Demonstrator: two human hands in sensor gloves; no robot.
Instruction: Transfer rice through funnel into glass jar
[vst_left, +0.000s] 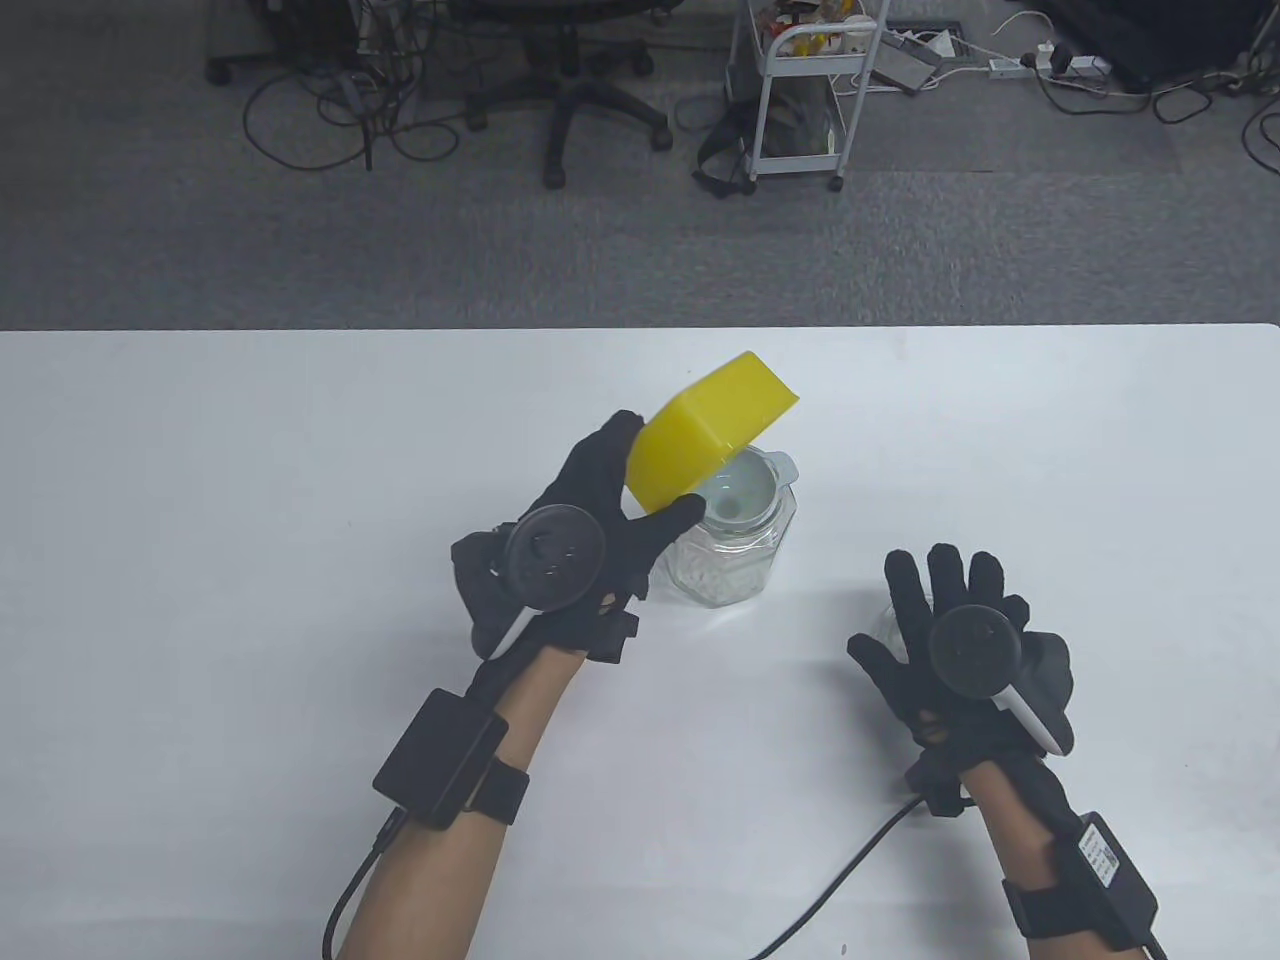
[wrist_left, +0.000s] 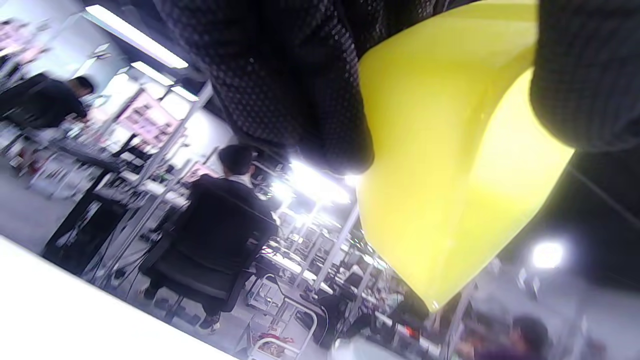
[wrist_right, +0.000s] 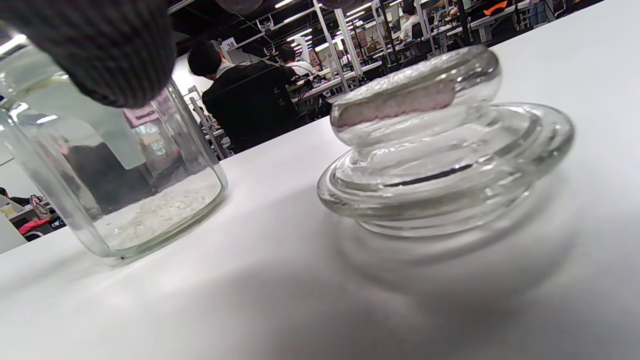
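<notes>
Yellow plastic container (vst_left: 706, 438), boxy and opaque, gripped in gloved left hand (vst_left: 590, 525) and tipped steeply over pale funnel (vst_left: 745, 490), long axis slanting up and away, open mouth facing down toward funnel bowl. Thumb on near lower corner, fingers (vst_left: 610, 440) wrapped along far left side; same grip seen close up from left wrist (wrist_left: 450, 165). Funnel seated in mouth of faceted clear glass jar (vst_left: 728, 555), upright near centre of white table (vst_left: 200, 500), just right of left hand. Thin layer of white rice (wrist_right: 160, 212) across jar bottom in right wrist view. Right hand (vst_left: 955, 640) well apart to right, palm down, fingers spread, over round glass lid (wrist_right: 440, 150); contact with lid impossible to tell. Lid lying knob up on table near jar, clear with ridged rim.
</notes>
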